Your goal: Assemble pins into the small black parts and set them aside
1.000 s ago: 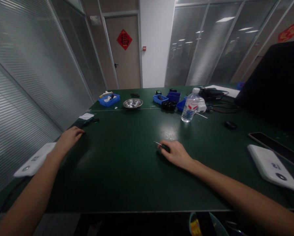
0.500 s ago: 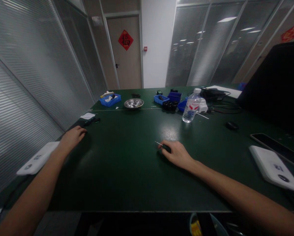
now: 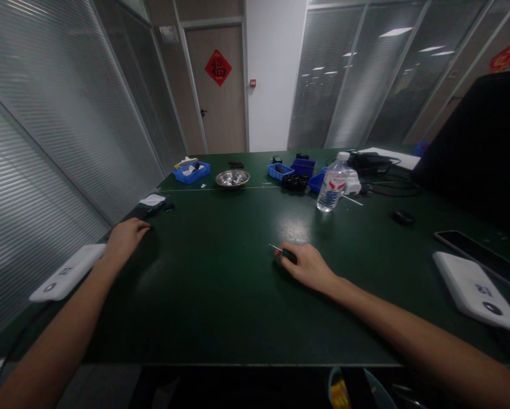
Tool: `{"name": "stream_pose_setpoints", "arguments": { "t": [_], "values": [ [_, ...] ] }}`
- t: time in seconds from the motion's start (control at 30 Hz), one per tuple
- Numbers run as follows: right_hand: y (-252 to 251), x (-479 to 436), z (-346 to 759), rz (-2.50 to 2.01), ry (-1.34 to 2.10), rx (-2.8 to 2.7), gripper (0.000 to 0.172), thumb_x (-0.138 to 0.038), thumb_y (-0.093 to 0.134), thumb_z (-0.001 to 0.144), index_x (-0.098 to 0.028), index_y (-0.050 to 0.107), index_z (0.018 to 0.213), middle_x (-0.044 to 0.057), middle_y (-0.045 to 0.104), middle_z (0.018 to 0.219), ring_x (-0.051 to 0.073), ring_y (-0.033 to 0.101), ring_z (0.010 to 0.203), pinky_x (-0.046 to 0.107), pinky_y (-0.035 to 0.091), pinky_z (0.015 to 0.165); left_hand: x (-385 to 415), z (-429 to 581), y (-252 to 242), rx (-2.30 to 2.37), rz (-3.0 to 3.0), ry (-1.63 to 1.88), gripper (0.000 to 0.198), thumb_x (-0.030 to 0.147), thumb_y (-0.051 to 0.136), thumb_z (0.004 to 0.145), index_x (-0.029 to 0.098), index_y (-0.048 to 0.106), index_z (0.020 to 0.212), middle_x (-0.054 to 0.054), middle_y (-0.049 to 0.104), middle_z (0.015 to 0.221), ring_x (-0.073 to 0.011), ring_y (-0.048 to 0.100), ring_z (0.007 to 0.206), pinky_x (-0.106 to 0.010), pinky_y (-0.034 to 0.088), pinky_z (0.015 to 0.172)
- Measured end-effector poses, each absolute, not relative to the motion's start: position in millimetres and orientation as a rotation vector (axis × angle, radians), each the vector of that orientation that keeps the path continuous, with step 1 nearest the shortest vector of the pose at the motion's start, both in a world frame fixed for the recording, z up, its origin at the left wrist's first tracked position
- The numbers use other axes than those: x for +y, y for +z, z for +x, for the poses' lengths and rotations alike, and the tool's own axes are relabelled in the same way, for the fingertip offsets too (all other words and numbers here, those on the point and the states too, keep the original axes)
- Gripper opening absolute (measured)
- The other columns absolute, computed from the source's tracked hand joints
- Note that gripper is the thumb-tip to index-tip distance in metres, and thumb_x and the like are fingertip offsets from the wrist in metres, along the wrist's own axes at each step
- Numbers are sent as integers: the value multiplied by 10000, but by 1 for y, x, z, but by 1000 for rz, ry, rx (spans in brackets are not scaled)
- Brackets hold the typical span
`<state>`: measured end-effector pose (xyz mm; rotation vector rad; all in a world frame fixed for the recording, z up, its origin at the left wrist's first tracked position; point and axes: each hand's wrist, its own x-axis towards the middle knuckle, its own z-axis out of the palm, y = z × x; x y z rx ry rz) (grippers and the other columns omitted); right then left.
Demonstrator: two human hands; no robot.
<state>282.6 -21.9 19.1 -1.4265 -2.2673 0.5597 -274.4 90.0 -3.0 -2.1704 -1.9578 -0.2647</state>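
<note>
My right hand (image 3: 305, 265) rests on the dark green table (image 3: 212, 284), its fingers closed round the dark handle of a small screwdriver (image 3: 288, 255). The tool's thin metal shaft points up and to the left. Over at the table's left side is my left hand (image 3: 127, 237), fingers bent and pressed together. A small dark bit shows at its fingertips, too small to name. Just beyond that hand lie small black items (image 3: 155, 210) and a white paper (image 3: 152, 200).
A water bottle (image 3: 333, 183) stands right of centre. Behind are a metal bowl (image 3: 232, 179), a blue tray (image 3: 192, 172) and another blue tray (image 3: 279, 171). On the right are a mouse (image 3: 403, 217), a phone (image 3: 480, 255) and a white device (image 3: 472, 289); another white device (image 3: 67, 274) lies left.
My left hand has shifted very slightly at the left side. My right hand keeps the screwdriver in the same place.
</note>
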Motion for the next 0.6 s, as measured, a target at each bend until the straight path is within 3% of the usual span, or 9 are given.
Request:
{"name": "stream_pose_setpoints", "arguments": {
  "t": [0.6],
  "values": [
    [11,-20,283,-1425,513,-2283,245,-273,532,944,-222,701,1114,18,715,865,155,625,692,252,427,648,88,-268,4,-2095,-2104,-274,267,300,532,947,153,733,1043,-110,730,1015,-254,651,947,-323,468,833]
  ]
}}
